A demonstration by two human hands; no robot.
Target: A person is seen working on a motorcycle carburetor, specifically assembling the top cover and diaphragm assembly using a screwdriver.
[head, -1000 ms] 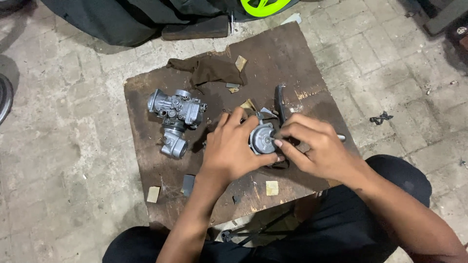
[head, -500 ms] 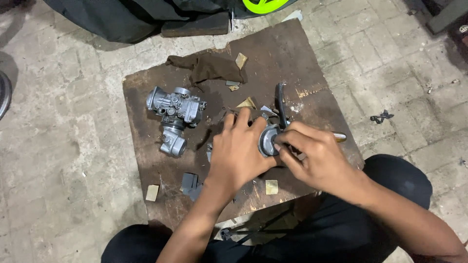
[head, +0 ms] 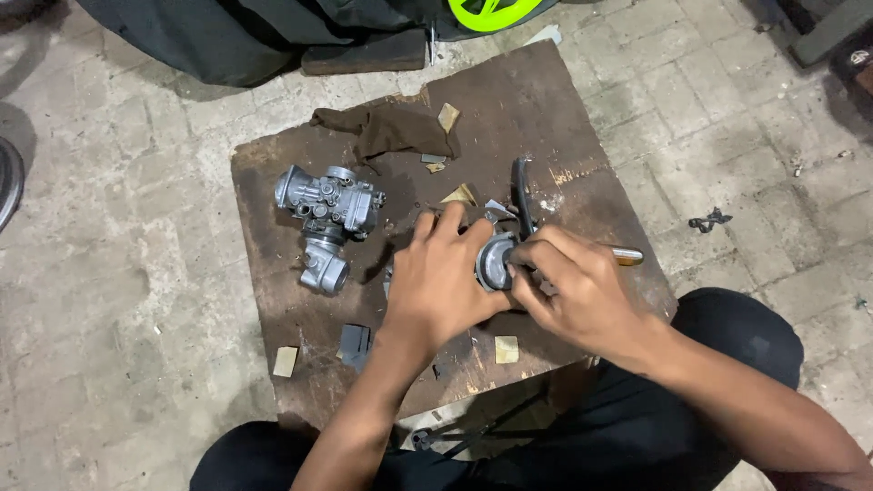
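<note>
left hand [head: 446,282] shifted slightly, right hand [head: 582,291] repositioned

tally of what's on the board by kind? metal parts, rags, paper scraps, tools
Metal carburetor parts: 2, the carburetor body lying free, and a round grey part held by the left hand and right hand
Brown rag: 1
Tan paper scraps: about 5
Dark-handled tool: 1
Small dark block: 1
Total: about 10

Left hand [head: 441,286] steadies a round grey metal part [head: 496,262] on the brown worktop [head: 564,118]; right hand [head: 582,291] pinches at its rim. Silver carburettor body [head: 326,214] lies well left of both hands, dark rag [head: 391,130] beyond it.
</note>
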